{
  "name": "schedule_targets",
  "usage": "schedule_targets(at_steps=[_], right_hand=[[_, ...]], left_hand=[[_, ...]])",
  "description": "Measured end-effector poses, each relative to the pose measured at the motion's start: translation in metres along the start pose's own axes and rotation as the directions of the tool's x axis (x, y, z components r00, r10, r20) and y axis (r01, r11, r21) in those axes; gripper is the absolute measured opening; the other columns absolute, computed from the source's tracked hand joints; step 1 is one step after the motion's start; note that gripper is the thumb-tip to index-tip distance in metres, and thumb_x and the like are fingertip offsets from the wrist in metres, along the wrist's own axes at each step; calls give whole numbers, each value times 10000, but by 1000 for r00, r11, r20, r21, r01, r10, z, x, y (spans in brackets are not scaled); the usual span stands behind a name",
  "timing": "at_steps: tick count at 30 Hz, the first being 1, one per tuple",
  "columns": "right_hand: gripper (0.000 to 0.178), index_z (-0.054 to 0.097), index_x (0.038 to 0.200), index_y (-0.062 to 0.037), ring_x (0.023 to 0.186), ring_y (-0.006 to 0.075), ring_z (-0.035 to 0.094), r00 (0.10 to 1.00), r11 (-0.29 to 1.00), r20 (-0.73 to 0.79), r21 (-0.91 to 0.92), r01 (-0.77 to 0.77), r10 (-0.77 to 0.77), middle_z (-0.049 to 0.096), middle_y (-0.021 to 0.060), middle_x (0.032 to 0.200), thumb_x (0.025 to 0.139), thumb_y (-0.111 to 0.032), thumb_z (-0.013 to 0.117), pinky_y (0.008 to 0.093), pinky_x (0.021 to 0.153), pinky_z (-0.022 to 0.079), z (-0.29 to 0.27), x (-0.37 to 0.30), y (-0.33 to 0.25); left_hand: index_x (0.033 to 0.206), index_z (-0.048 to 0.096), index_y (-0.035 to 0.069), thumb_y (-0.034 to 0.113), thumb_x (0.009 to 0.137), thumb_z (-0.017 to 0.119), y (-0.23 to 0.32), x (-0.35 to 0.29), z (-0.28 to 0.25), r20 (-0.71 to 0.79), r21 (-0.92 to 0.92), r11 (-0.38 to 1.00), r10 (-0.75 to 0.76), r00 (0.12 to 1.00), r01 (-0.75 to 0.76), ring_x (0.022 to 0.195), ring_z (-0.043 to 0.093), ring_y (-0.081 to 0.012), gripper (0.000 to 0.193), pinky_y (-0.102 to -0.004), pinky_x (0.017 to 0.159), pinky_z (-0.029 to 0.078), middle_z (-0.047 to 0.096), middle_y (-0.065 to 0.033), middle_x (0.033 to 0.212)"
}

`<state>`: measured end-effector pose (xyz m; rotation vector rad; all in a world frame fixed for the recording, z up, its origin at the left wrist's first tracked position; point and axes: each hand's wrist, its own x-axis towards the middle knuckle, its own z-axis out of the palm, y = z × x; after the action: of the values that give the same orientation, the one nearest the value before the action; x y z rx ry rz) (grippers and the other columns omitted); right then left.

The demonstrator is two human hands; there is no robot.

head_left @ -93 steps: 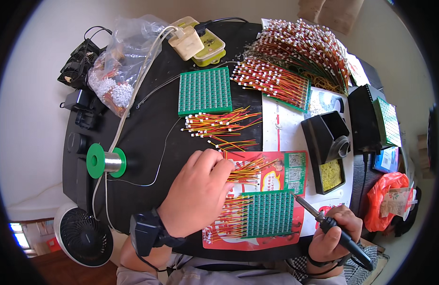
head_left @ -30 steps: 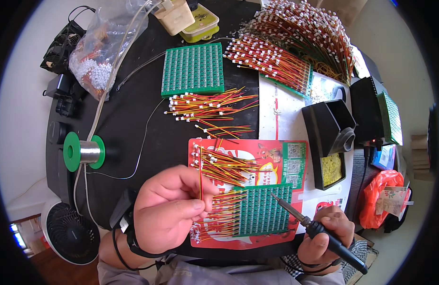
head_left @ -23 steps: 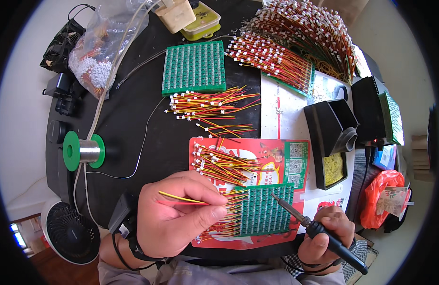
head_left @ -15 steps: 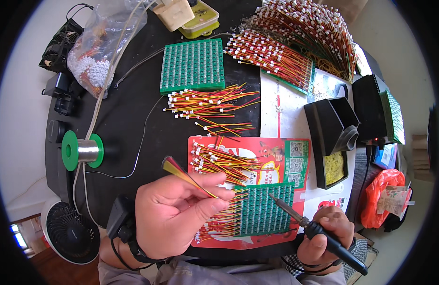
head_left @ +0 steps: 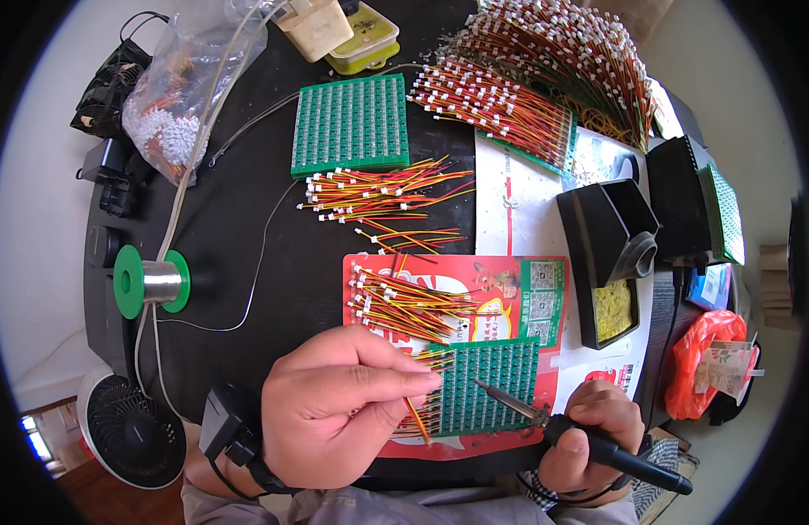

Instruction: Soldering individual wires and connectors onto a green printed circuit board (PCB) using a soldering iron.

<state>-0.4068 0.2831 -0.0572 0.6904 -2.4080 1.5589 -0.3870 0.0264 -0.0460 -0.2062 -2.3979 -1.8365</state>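
My left hand point(head_left: 334, 416) is closed in a pinch over the left edge of a green circuit board panel point(head_left: 496, 381). A red and yellow wire pair point(head_left: 416, 420) pokes out below its fingertips; the rest of it is hidden by the hand. Several similar wires extend from that edge of the panel, partly covered by my hand. In my right hand point(head_left: 588, 429) is a soldering iron point(head_left: 636, 464), gripped by its black handle. Its metal tip points left, over the panel's middle. Just beyond the panel lies a bundle of loose wires with white connectors point(head_left: 404, 306).
A red printed sheet point(head_left: 553, 350) lies under the panel. Farther back are another wire bundle point(head_left: 378, 192), stacked green panels point(head_left: 350, 122) and wired panels point(head_left: 509, 109). A solder spool point(head_left: 159, 281) stands left; a black iron stand with yellow sponge point(head_left: 614, 311) stands right.
My left hand has turned and shifted slightly right, so the wire that stuck out up and left now shows below the fingertips. The iron's tip has moved left and a little nearer.
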Motion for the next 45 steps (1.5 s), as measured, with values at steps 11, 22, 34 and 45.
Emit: schedule_targets(at_steps=[11,22,34,45], right_hand=[[307,550,985,18,503,222,588,985,996,150,-7,85,-83,593,99,633,823,-133,763,331,466,468,-11,6,5],[325,539,1001,18,497,221,584,977,993,182,-19,113,-108,596,98,632,824,-131,767,334,463,466,-10,7,7],[352,537,1011,17,494,222,582,969,995,225,-7,102,-97,598,86,635,814,-137,784,336,462,468,-11,10,5],[325,515,920,12,497,166,493,987,998,150,-6,57,-56,527,85,665,895,-271,673,308,473,387,0,5,4]], left_hand=[[932,746,-2,-76,752,780,1,1,4,-60,46,999,12,998,-10,717,676,-166,198,-255,642,528,706,-95,840],[956,762,51,-71,699,784,-3,-1,11,-8,179,979,95,995,-92,653,649,-190,286,-283,583,510,670,-68,799],[899,741,16,-16,703,771,-11,-9,19,166,427,871,189,968,-243,622,611,-222,201,-326,535,481,634,-59,781],[893,727,-21,-71,664,723,-16,-11,25,114,495,835,213,970,-241,614,598,-250,234,-351,542,483,626,-85,803]])
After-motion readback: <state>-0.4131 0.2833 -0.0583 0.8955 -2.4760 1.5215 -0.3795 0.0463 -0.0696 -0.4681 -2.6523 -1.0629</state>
